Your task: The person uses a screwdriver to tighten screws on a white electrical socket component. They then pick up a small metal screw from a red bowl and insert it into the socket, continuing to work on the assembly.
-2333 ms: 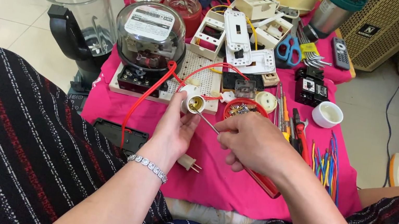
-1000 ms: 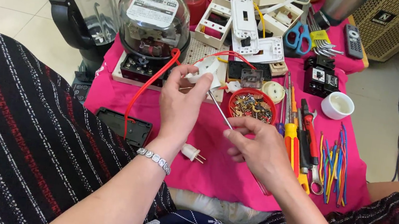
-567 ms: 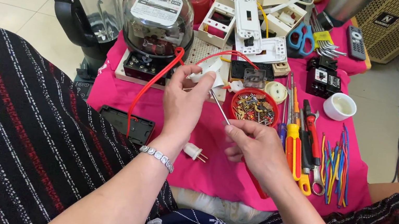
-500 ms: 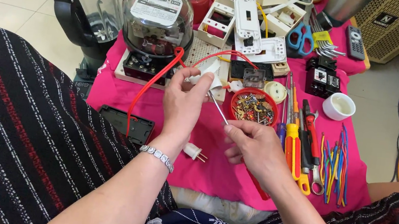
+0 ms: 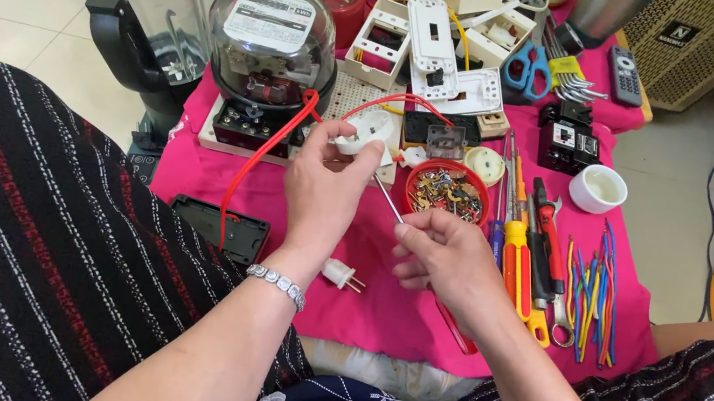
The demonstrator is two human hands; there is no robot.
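Observation:
My left hand point(image 5: 328, 189) holds a small white round socket point(image 5: 366, 130) upright above the pink cloth point(image 5: 380, 298). A red wire point(image 5: 266, 147) loops from the socket down to the left. My right hand point(image 5: 447, 259) grips a screwdriver point(image 5: 387, 199) with a red handle; its thin metal shaft slants up to the socket's underside. A white two-pin plug point(image 5: 339, 274) lies on the cloth just below my left wrist, which wears a silver bracelet point(image 5: 277, 282).
A glass-domed electric meter point(image 5: 271, 51) sits behind the hands. A red bowl of small metal parts point(image 5: 446, 189), screwdrivers and pliers point(image 5: 528, 245), coloured wire pieces point(image 5: 591, 290), a white cup point(image 5: 597, 188), white switch plates point(image 5: 432, 42), blue scissors point(image 5: 528, 69) and a blender jar point(image 5: 141, 3) surround them.
Since the oldest frame my left hand lifted the socket up and away from me. My right hand slid back along the screwdriver. Over the last half second hardly anything moved.

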